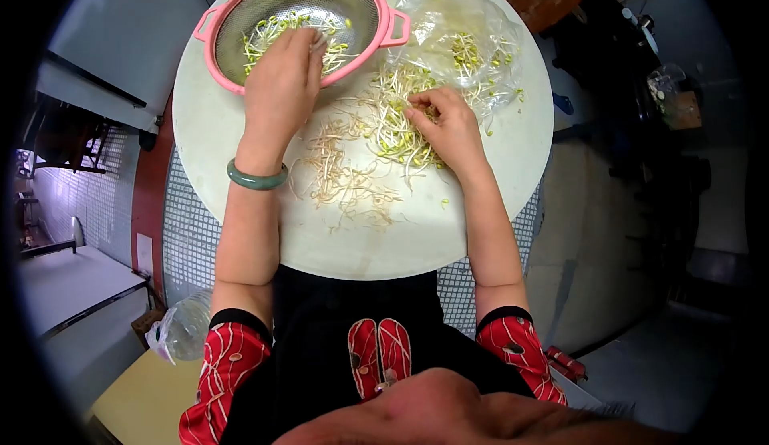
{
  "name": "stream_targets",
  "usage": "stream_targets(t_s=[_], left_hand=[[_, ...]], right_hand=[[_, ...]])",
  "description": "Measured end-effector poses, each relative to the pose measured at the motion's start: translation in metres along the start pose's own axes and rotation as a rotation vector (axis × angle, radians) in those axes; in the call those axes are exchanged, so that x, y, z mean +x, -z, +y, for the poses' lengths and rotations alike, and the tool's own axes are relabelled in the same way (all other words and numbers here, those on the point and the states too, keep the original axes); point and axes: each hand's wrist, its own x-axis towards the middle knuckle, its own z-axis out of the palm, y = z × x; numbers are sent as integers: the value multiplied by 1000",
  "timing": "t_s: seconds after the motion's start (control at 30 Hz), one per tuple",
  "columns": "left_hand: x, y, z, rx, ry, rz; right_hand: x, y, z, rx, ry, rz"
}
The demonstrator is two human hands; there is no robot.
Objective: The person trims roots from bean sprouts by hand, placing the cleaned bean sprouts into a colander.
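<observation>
Table (400, 249) inspected: at its far left edge, your left hand (282, 76) reaches into the colander (344, 4), grasp unconfirmable. Your right hand (450, 124) curls over the sprouts (390, 128), grasp likewise unconfirmable.

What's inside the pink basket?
Bean sprouts lie in the pink basket, on the metal mesh. The left hand covers some, so what's beneath it can't be seen.
</observation>
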Motion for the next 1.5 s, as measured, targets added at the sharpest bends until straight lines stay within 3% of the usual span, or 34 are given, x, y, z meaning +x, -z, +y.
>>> stream_targets(t_s=[0.1,0.3,0.37,0.43,0.53,0.67,0.77,0.97,1.37,1.5], left_hand=[[-6,2,-4,174,125,-199],[2,1,6,116,-148,159],[1,-1,15,-36,-241,164],[-5,-6,28,-181,-317,111],[-15,-16,54,-288,-273,15],[-17,-26,54,-301,-291,-61],[-24,-26,55,-266,-164,-270],[-27,-34,53,-414,-70,-270],[-26,-33,50,-473,-41,-335],[-27,-35,44,-385,-65,-370]], right_hand=[[0,-1,-1,-32,-47,-39],[0,6,5,590,-282,52],[0,10,3,764,-334,19],[-1,12,2,764,-324,-46],[-2,12,1,766,-301,-125],[-4,12,-1,783,-276,-171],[-4,14,-6,838,-297,-189],[-4,15,-16,872,-370,-311],[-4,26,-1,694,-352,-149],[-4,26,6,498,-199,-102]])
